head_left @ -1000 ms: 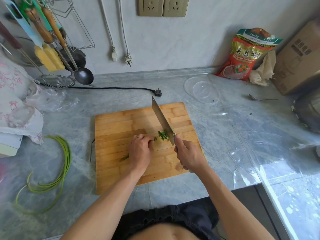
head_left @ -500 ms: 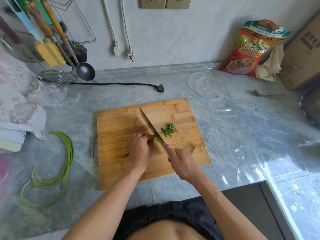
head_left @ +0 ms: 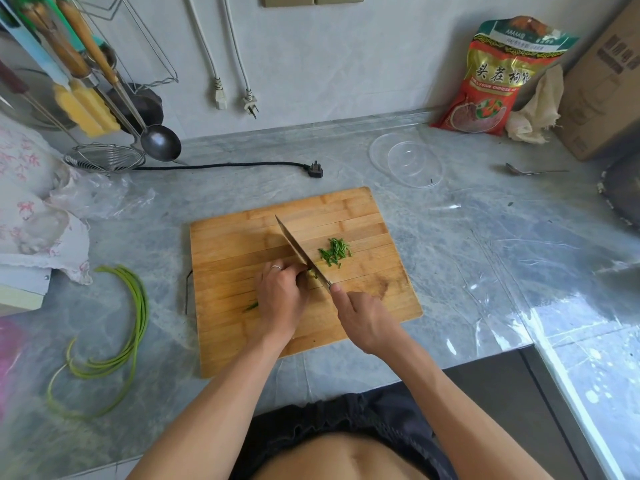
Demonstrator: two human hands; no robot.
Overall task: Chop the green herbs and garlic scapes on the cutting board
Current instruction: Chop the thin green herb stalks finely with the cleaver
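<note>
A wooden cutting board [head_left: 242, 244] lies on the marble counter [head_left: 467, 244], bare wood at its far left. The left hand [head_left: 280, 296], fingers curled, pins green herbs [head_left: 252, 305]; the right hand [head_left: 367, 320] grips the knife [head_left: 301, 254] beside chopped herbs [head_left: 334, 252]. Garlic scapes [head_left: 135, 323] lie left, off the board.

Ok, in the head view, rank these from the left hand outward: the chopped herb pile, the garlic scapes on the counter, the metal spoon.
From the left hand:
1. Chopped herb pile, just past the knife on the cutting board, to the hand's right.
2. Garlic scapes, off the board on the counter to the left.
3. Metal spoon, far right, near the back.
</note>
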